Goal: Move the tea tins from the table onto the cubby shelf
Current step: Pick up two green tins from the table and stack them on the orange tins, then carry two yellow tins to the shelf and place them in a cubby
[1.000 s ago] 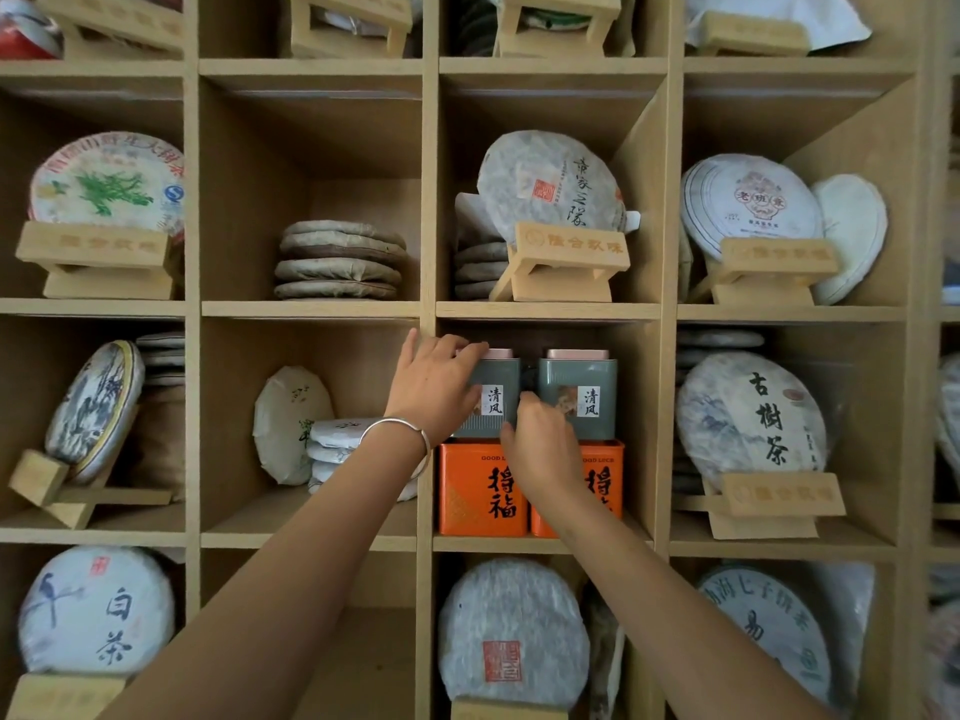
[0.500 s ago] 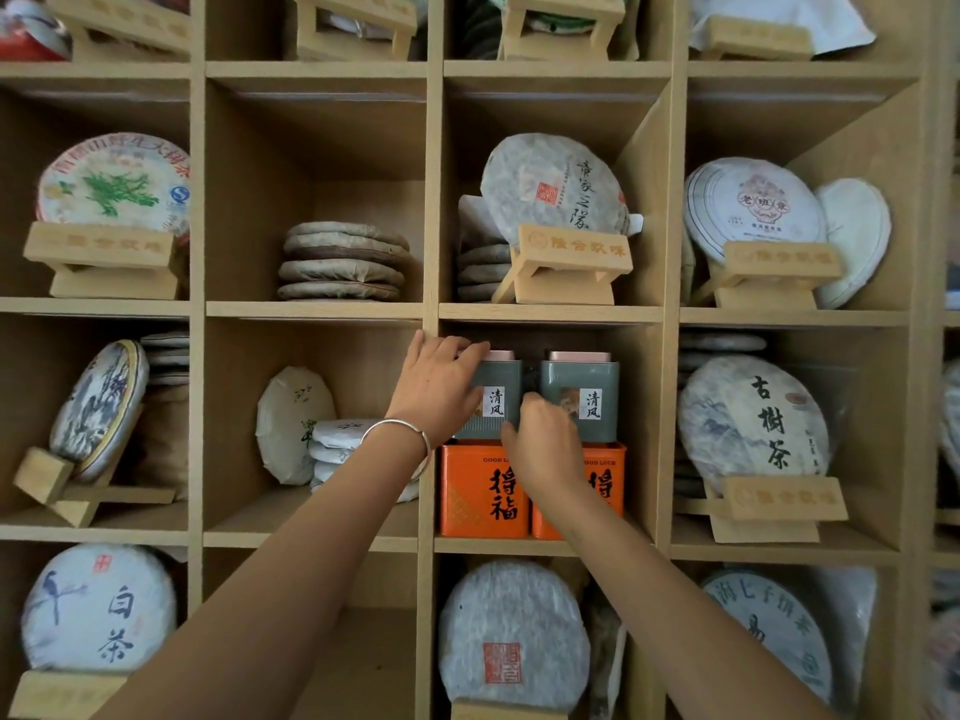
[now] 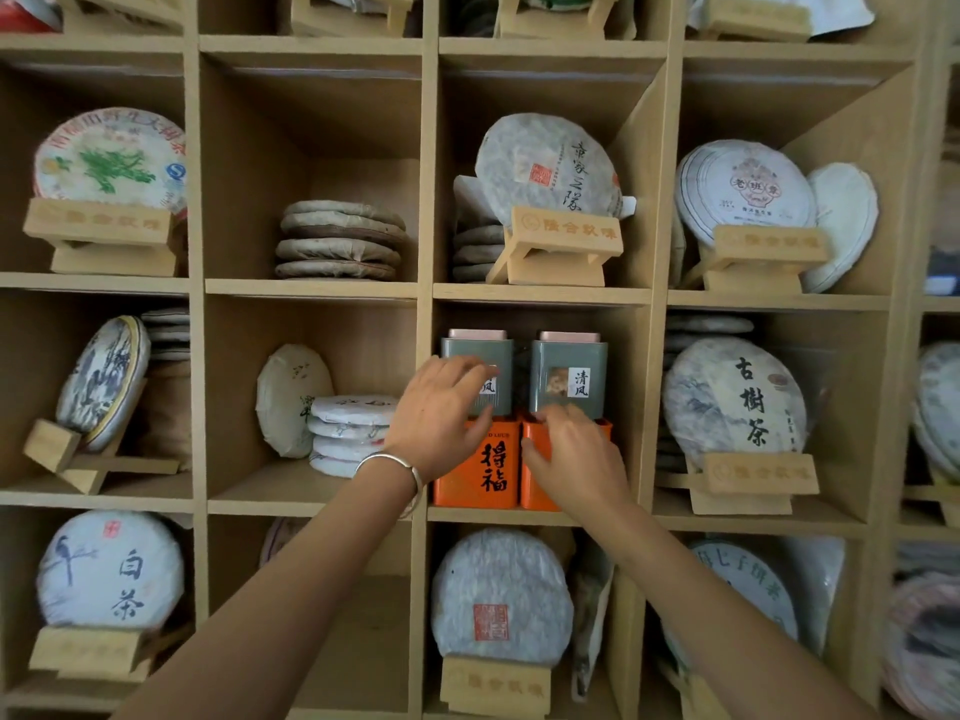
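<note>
Head view, centre cubby of the cubby shelf [image 3: 426, 252]: two green tea tins [image 3: 569, 376] upright side by side atop two orange tins [image 3: 480, 465]; left hand [image 3: 441, 413], bracelet [image 3: 392, 462] at wrist, fingers spread loosely over the left green tin's front, gripping nothing; right hand [image 3: 576, 459] half-curled, fingertips touching the right green tin's lower edge; wrapped tea cakes [image 3: 735, 397] fill neighbouring cubbies.

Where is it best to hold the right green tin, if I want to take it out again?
Probably by its two flat side walls, coming straight in from the front. The right green tin stands upright on an orange tin, with a gap beside the left green tin for fingers.
</note>
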